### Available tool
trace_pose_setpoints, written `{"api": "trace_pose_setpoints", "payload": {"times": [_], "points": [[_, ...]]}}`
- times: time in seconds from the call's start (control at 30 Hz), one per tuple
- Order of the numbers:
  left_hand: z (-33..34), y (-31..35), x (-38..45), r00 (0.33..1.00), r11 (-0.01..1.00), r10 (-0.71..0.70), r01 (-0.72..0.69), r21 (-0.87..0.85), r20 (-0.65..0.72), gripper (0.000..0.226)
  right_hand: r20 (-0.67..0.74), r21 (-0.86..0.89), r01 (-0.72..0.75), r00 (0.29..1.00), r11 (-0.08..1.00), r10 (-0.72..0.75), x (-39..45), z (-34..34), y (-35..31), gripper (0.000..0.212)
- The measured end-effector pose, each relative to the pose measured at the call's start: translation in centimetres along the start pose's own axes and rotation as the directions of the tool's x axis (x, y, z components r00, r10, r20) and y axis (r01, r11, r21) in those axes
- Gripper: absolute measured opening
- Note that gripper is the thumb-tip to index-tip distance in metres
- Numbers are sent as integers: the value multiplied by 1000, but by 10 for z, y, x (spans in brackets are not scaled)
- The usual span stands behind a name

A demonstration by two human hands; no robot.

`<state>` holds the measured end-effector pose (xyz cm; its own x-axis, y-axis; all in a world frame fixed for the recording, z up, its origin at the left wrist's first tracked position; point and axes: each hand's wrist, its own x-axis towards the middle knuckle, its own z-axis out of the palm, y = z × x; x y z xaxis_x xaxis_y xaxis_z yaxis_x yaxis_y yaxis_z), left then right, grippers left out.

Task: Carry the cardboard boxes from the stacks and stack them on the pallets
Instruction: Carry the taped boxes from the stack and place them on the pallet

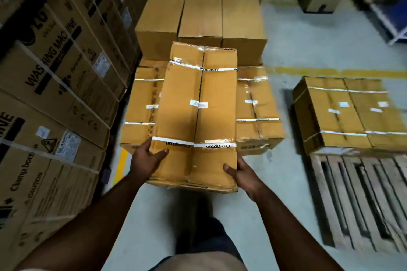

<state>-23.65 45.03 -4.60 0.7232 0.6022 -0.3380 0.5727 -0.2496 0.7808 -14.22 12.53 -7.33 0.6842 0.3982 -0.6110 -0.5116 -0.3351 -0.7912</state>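
A person holds a long brown cardboard box (196,116), banded with white printed tape, out in front of the body. The left hand (148,157) grips its near left edge, thumb lying on the top face. The right hand (239,171) clasps the near right corner, thumb on top, fingers hidden underneath. Beyond the grip, under the box's far end, sits a stack of similar taped boxes (255,108). Right of the grip, a wooden slatted pallet (361,200) carries two more boxes (352,114). Left of the grip stand tall washing-machine cartons (55,86).
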Motion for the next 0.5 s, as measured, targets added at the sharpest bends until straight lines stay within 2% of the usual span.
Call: {"api": "trace_pose_setpoints", "payload": {"times": [0.13, 0.27, 0.43, 0.5], "points": [[70, 46, -82, 984, 992, 129, -128, -14, 123, 51, -95, 21, 71, 993, 997, -68, -85, -79, 33, 64], [168, 86, -145, 954, 979, 205, -203, -31, 217, 53, -214, 41, 136, 969, 990, -124, -156, -179, 85, 71], [325, 139, -257, 913, 977, 214, -197, -83, 349, 46, -420, 104, 151, 903, 983, -94, -264, -326, 166, 60], [382, 149, -287, 884, 969, 245, -235, -76, 398, 53, -467, 105, 133, 881, 986, -69, -303, -375, 190, 59]]}}
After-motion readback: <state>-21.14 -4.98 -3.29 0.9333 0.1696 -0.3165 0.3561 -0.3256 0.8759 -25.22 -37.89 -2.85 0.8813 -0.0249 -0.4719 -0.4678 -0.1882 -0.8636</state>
